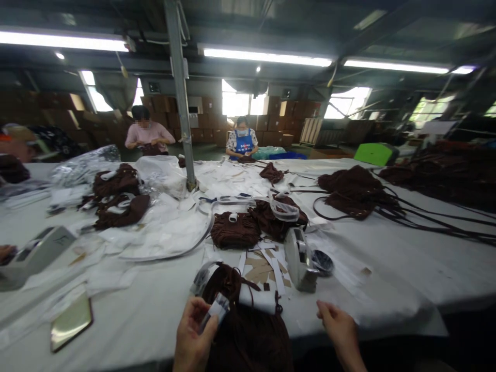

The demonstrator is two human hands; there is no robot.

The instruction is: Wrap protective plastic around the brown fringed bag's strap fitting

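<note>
In the head view, a dark brown fringed bag (256,336) lies at the table's near edge, with white wrapping (259,298) around part of it and clear plastic at its upper left. My left hand (196,330) is closed on a small clear-and-white plastic-wrapped piece (219,307), held over the bag's left side. To the right of the bag, my right hand (339,328) hovers apart from it, thumb and fingers pinched together. Anything between those fingertips is too small to make out. A tape dispenser (300,261) stands just beyond my right hand.
More brown bags (235,230) lie ahead, a pile with long straps (351,191) at right. Paper strips (271,263) lie by the dispenser. A phone-like slab (72,320) and second dispenser (42,253) are left. A post (180,93) rises mid-table; two people sit across.
</note>
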